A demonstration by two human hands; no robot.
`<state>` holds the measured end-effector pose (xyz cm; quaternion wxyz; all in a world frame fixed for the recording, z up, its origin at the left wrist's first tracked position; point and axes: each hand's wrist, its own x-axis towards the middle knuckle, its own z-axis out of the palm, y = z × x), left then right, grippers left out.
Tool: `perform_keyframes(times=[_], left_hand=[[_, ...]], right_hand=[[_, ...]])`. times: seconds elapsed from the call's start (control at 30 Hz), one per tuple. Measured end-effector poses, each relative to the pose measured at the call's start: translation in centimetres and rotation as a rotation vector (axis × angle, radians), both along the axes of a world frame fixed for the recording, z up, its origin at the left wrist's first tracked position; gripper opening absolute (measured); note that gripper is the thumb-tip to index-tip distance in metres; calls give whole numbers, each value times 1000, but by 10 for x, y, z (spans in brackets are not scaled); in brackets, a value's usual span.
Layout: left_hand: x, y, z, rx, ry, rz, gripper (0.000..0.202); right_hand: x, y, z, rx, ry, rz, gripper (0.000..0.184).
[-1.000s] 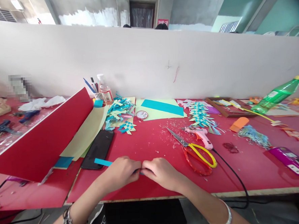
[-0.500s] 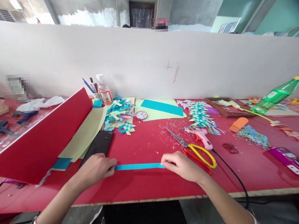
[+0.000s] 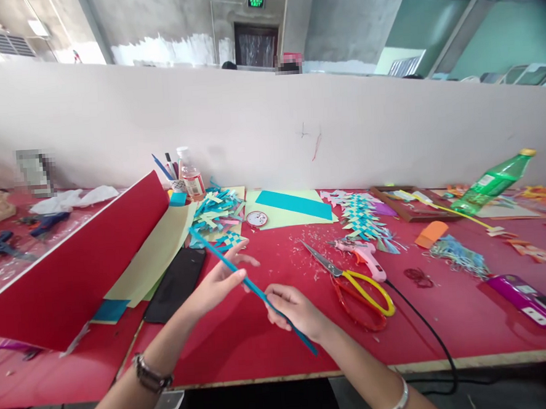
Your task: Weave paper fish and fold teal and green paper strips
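Observation:
A narrow blue paper strip (image 3: 209, 248) slants above the red table, its far end up to the left and its near end down to the right. My right hand (image 3: 295, 308) is closed around the strip's lower part, thumb on top. My left hand (image 3: 220, 282) has its fingers spread; the strip crosses in front of it by the thumb, and whether they touch I cannot tell. Right of my hands lie scissors (image 3: 334, 268) with yellow and red handles, blades apart. Behind them is a pink glue gun (image 3: 371, 261). A black phone-like slab (image 3: 176, 290) lies left of my left hand.
A pile of blue and pale-green woven strips (image 3: 218, 211) sits behind my left hand. A red board (image 3: 87, 265) stands slanted at left. At the back are a blue strip sheet (image 3: 294, 205), a clear bottle (image 3: 192, 178) and, further right, a leaning green bottle (image 3: 494, 183).
The strip was held level between both hands near the table; now it is raised and slanted. My left hand has let go of its end and opened, while my right hand has shifted left along it.

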<state>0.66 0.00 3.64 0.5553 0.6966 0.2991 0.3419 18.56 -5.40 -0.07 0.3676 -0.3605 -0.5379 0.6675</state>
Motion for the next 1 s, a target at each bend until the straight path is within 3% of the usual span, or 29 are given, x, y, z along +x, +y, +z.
perform_keyframes(times=[0.17, 0.33, 0.5, 0.7, 1.0], left_hand=[[14, 25, -5, -114, -102, 67, 39], [31, 29, -18, -211, -36, -130, 37], [50, 36, -33, -258, 9, -266, 38], [57, 43, -49, -287, 38, -317, 39], [56, 37, -51, -271, 71, -287, 38]], right_hand=[[-3, 11, 0, 5, -72, 26, 33], [15, 54, 16, 193, -156, -277, 30], [16, 86, 18, 191, -56, -356, 29], [14, 91, 0, 82, 117, -333, 27], [12, 88, -9, 15, 203, -337, 27]])
